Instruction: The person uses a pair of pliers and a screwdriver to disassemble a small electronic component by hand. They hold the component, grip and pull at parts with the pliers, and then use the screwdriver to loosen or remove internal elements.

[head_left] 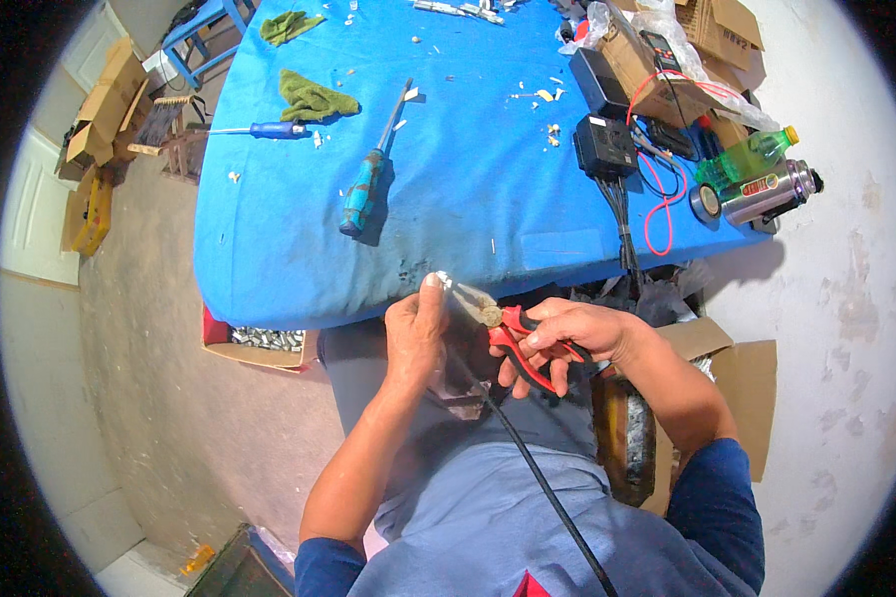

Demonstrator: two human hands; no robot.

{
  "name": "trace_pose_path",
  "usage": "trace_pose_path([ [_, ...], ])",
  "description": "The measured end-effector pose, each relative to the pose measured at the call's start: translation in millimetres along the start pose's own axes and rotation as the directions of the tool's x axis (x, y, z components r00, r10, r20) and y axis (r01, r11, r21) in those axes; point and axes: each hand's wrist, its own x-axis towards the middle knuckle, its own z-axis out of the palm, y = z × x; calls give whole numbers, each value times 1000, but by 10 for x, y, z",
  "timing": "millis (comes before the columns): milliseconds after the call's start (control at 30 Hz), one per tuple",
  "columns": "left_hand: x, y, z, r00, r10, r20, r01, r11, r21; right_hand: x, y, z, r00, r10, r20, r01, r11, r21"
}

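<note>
My right hand (pixel 567 343) is wrapped round the red-and-black handles of a pair of pliers (pixel 490 313), and the handles are spread. The jaws point up and left, close to my left hand (pixel 416 328). Between thumb and fingers my left hand pinches a small whitish piece (pixel 442 280), too small to name. Whether the jaws touch it I cannot tell. Both hands are just off the near edge of the blue-covered table (pixel 299 229). On the cloth lie a screwdriver with a teal handle (pixel 363 194) and another with a blue handle (pixel 277 130).
Two green cloths (pixel 315 97) and white scraps lie on the table. At its right are a black power adapter (pixel 605 146), cables, a green bottle (pixel 747 159) and a steel flask (pixel 767 192). A box of metal parts (pixel 267 339) stands below left. A black cord (pixel 538 473) crosses my lap.
</note>
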Motion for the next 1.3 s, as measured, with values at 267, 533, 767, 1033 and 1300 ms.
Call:
trace_pose_path([
  [267, 12, 5, -39, 1000, 3, -13, -2, 997, 78, 69, -107, -35, 998, 57, -13, -57, 998, -36],
  [533, 10, -18, -41, 1000, 25, 8, -26, 995, 92, 42, -236, -70, 992, 100, -73, -107, 989, -102],
  [767, 4, 0, -48, 1000, 16, 12, -17, 995, 94, 25, -388, -113, 981, 162, -108, -182, 960, -212],
  [1033, 17, -7, -40, 1000, -5, 8, 5, 999, 33, 72, -464, -204, 982, 158, -106, -180, 952, -246],
  [1300, 8, 8, -53, 999, -40, 21, 40, 999, 23, 15, -401, -167, 993, -27, -116, 9, 989, -149],
])
